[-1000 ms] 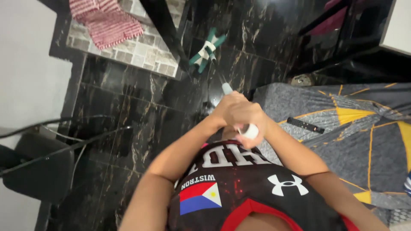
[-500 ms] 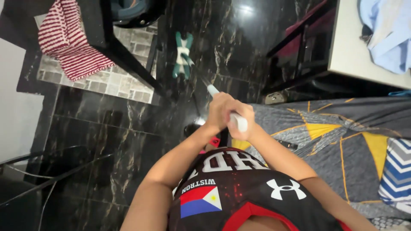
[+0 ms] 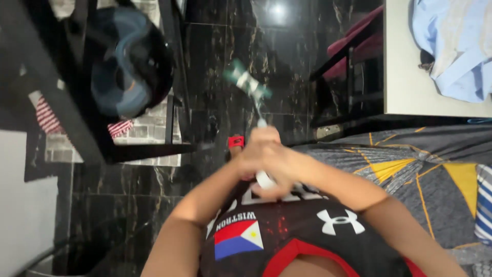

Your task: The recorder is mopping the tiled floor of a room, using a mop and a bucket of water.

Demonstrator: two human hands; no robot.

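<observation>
Presently: mopping under way, with both hands clamped on the mop handle at chest height.

Left hand [image 3: 254,149] and right hand [image 3: 281,166] are closed tight, one just above the other, around the white, slim mop handle [image 3: 264,180]; no fingers stand apart. Its shaft runs away from the body to a green-and-white strip mop head [image 3: 247,83], blurred, over the glossy black marble-patterned floor [image 3: 215,46] between a black metal frame [image 3: 148,149] and a grey bed cover with yellow lines [image 3: 410,169]. Whether the head touches the floor cannot be told. No wet streaks or dirt are discernible, so how much floor is done cannot be judged; by position, work appears mid-stroke.
</observation>
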